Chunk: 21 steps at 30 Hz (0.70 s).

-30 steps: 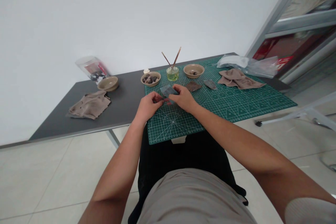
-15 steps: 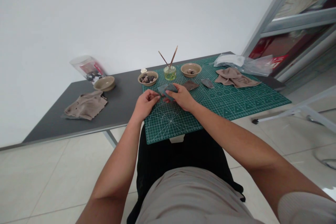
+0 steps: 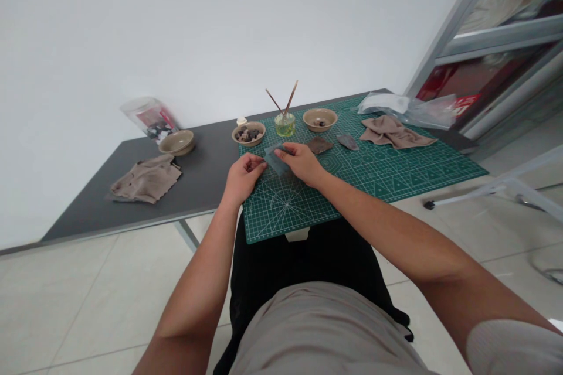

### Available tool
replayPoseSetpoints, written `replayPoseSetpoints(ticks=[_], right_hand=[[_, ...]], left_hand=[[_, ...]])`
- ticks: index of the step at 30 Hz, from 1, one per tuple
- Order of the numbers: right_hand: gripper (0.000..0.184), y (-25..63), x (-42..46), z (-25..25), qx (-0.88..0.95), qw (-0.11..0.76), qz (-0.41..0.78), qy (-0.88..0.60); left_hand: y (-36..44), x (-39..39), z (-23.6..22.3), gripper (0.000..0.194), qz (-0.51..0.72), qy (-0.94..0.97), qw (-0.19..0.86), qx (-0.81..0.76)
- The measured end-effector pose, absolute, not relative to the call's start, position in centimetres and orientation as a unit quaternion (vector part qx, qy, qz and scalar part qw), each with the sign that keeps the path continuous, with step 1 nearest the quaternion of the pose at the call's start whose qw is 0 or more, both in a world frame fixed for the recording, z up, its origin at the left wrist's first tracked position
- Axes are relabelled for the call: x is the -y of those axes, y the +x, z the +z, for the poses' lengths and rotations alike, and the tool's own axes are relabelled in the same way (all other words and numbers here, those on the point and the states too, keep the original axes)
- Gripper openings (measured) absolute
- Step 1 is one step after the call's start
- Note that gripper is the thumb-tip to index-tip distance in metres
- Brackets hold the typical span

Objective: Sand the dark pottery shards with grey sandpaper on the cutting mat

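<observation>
My right hand (image 3: pixel 303 163) grips a grey-blue piece of sandpaper (image 3: pixel 277 164), thumb on top, over the green cutting mat (image 3: pixel 308 202). Close to the paper's left edge, my left hand (image 3: pixel 244 176) is closed in a pinch; whatever sits between its fingertips is too small to make out. Just behind the hands stands a bowl of small dark and pinkish stones (image 3: pixel 248 135). A brown piece of sandpaper (image 3: pixel 319 145) and a grey one (image 3: pixel 348 141) lie on the mat to the right of my right hand.
Behind are a glass of yellow-green liquid (image 3: pixel 285 125) with two brushes and a bowl (image 3: pixel 320 120) with a few stones. Crumpled cloth (image 3: pixel 393 131) and plastic bags (image 3: pixel 404 106) lie right. Left are another bowl (image 3: pixel 176 143), folded cloth (image 3: pixel 147 180) and a clear bag (image 3: pixel 149 117).
The sandpaper in my right hand has turned and now lies flatter, its lower corner angled toward me. My right fingers have shifted on it. My left hand stays nearly in place, still pinching.
</observation>
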State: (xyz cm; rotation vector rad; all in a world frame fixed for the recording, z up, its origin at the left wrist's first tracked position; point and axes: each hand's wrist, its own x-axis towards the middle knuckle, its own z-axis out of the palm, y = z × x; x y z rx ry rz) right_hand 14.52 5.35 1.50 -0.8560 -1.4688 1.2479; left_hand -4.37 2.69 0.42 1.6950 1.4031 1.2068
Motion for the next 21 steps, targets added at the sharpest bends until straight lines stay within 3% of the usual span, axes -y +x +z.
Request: replayPoseSetpoints(ticks=[8,16,21], right_hand=[[0.028,14.0,-5.6,1.6,0.423,0.462,0.725,-0.287],[0.049,15.0,-4.9,2.0,0.387,0.411,0.797,-0.215],[0.042,14.8,-5.1,1.9,0.4,0.4,0.791,-0.232]], left_hand=[[-4.3,-2.9,0.2,0.021,0.48,0.607,0.357,-0.523],[-4.3,-2.8,0.3,0.018,0.484,0.617,0.343,-0.516],[-4.4,-2.8,0.3,0.018,0.482,0.617,0.348,-0.516]])
